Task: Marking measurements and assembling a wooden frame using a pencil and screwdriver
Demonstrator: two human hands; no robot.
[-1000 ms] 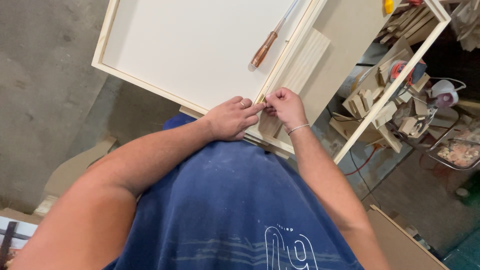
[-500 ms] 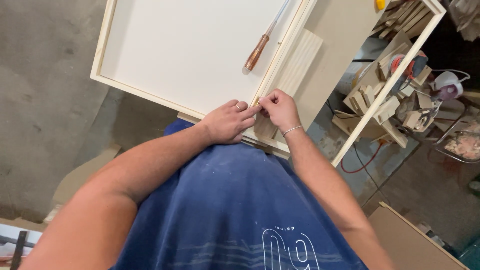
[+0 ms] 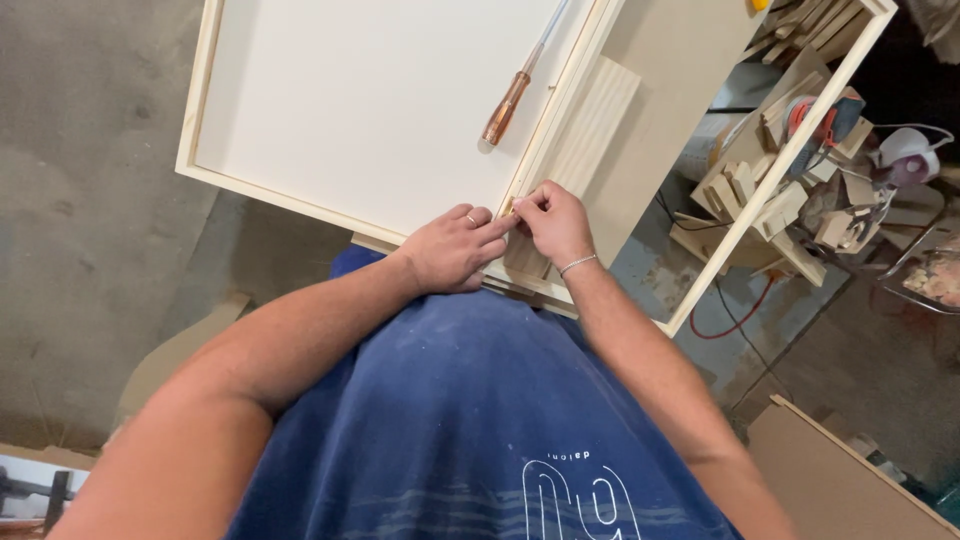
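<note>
- Step in hand, as I read it: fitting a small piece of hardware into the inner edge of the wooden frame [image 3: 200,170], near its bottom right corner.
- Left hand [image 3: 455,250] lies flat on the white panel [image 3: 370,110], fingertips pressed up to the rail, holding nothing.
- Right hand [image 3: 555,222] has thumb and forefinger pinched shut on a tiny brass-coloured part [image 3: 508,208]; probably a screw or pin, too small to tell.
- The part sits right at the rail, touching it.
- Screwdriver [image 3: 508,105] with amber handle lies loose inside the frame, well above the hands.
- Next move calls for a steady seat of the part, then one hand free for the tool.
- Open shelf [image 3: 790,160] to the right holds wood offcuts and a roll of tape.
</note>
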